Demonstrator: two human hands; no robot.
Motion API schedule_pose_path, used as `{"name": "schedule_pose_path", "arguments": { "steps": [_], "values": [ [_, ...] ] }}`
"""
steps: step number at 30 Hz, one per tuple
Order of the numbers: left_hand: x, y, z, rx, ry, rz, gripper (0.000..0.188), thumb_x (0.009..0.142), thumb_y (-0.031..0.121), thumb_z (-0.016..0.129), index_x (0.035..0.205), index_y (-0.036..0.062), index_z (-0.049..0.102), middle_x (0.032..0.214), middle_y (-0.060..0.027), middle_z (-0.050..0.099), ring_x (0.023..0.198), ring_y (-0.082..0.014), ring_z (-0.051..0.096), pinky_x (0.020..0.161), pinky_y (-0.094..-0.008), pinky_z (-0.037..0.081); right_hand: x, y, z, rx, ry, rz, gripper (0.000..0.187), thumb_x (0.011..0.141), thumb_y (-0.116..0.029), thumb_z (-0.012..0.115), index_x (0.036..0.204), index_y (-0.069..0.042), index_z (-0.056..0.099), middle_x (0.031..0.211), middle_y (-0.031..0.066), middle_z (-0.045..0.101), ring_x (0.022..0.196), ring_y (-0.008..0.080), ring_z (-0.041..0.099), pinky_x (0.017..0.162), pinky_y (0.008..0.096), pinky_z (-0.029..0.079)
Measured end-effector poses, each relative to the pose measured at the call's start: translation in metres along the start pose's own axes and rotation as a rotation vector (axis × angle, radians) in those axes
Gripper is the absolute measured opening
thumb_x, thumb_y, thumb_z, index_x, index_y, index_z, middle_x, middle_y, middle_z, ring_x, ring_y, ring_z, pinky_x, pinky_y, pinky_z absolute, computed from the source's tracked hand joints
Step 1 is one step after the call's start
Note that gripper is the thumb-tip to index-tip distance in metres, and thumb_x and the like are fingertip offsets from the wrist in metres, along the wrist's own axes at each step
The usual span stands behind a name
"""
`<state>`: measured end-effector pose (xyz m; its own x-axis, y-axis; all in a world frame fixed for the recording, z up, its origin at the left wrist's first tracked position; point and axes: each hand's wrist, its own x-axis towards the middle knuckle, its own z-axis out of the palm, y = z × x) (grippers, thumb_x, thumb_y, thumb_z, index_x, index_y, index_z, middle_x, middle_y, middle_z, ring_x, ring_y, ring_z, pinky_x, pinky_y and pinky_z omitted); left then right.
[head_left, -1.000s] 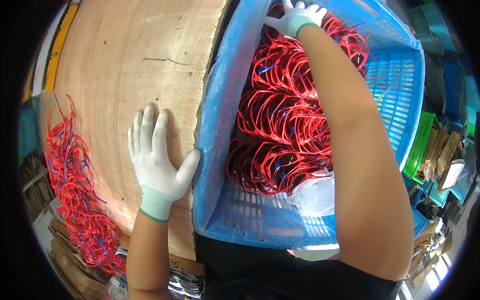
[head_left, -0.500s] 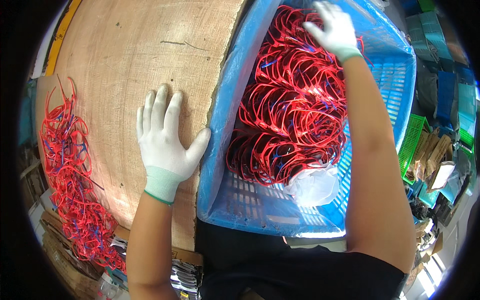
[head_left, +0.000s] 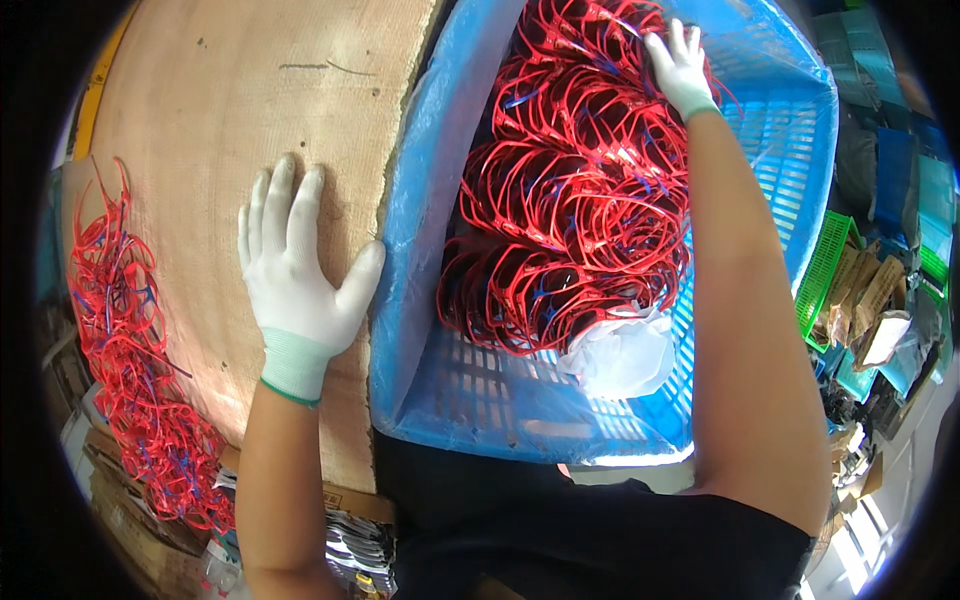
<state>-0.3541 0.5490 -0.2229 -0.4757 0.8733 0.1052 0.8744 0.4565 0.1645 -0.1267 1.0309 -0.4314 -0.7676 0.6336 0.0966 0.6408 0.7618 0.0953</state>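
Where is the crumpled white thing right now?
In the head view, the crumpled white thing lies right of centre inside the blue basket, at the near end of the red frames, left of the person's right forearm.

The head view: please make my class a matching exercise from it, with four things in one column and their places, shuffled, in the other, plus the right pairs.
Things
1. Left hand
2. Right hand
3. Crumpled white wrap
4. Green crate

Places
A. To the right of the blue basket
B. In the basket, at the end nearest the person
C. Palm down over the wooden board
D. At the far end of the red frames

Pairs: 1-C, 2-D, 3-B, 4-A
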Motion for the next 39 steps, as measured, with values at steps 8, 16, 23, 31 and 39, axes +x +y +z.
{"name": "schedule_pose_path", "arguments": {
  "steps": [8, 16, 23, 31, 39],
  "values": [
    [0.001, 0.002, -0.004, 0.003, -0.019, -0.007, 0.072, 0.083, 0.034, 0.069, 0.145, 0.0035, 0.051, 0.153, -0.0233, 0.045, 0.143, -0.0441, 0.039, 0.119, -0.0550, 0.025, 0.023, 0.025, 0.015, -0.009, -0.262, -0.053, 0.053, 0.103, -0.019, 0.039, 0.150, -0.043, 0.038, 0.167, 0.0202, 0.011, 0.150, 0.0569, 0.008, 0.120, 0.0656, 0.018],
    [-0.007, 0.002, -0.001, 0.009, 0.031, -0.016, 0.069, 0.086, 0.041, 0.069, 0.144, 0.0072, 0.053, 0.152, -0.0201, 0.047, 0.143, -0.0415, 0.039, 0.119, -0.0537, 0.026, -0.112, -0.056, -0.095, 0.734, 0.071, 0.533, 0.081, 0.103, -0.053, 0.045, 0.160, 0.000, 0.022, 0.166, 0.0235, 0.022, 0.155, 0.0394, 0.015, 0.126, 0.0441, 0.013],
    [-0.010, 0.008, 0.002, 0.098, 0.120, -0.123, 0.070, 0.088, 0.048, 0.066, 0.147, 0.0120, 0.051, 0.154, -0.0185, 0.044, 0.144, -0.0408, 0.037, 0.119, -0.0529, 0.028, -0.286, -0.172, -0.236, 0.941, -0.292, 0.232, 0.051, 0.099, -0.036, 0.058, 0.134, 0.001, 0.058, 0.135, 0.0266, 0.059, 0.123, 0.0419, 0.060, 0.102, 0.0446, 0.049],
    [-0.039, 0.010, -0.023, -0.003, -0.062, -0.051, 0.052, 0.099, 0.043, 0.048, 0.136, 0.0088, 0.061, 0.148, -0.0211, 0.051, 0.137, -0.0380, 0.048, 0.114, -0.0469, 0.038, -0.380, -0.293, -0.316, 0.480, -0.397, 0.023, 0.054, 0.090, -0.056, 0.062, 0.104, -0.004, 0.062, 0.098, 0.0140, 0.068, 0.094, 0.0337, 0.067, 0.083, 0.0482, 0.051],
    [-0.273, -0.005, -0.180, -0.272, -0.017, 0.226, 0.033, 0.084, 0.012, 0.070, 0.116, 0.0033, 0.068, 0.110, -0.0170, 0.070, 0.098, -0.0352, 0.067, 0.086, -0.0436, 0.053, -0.387, -0.296, -0.299, 0.397, -0.353, 0.025, 0.048, 0.088, -0.055, 0.061, 0.097, -0.007, 0.061, 0.089, 0.0192, 0.068, 0.083, 0.0396, 0.069, 0.074, 0.0541, 0.052]
  ]
}}
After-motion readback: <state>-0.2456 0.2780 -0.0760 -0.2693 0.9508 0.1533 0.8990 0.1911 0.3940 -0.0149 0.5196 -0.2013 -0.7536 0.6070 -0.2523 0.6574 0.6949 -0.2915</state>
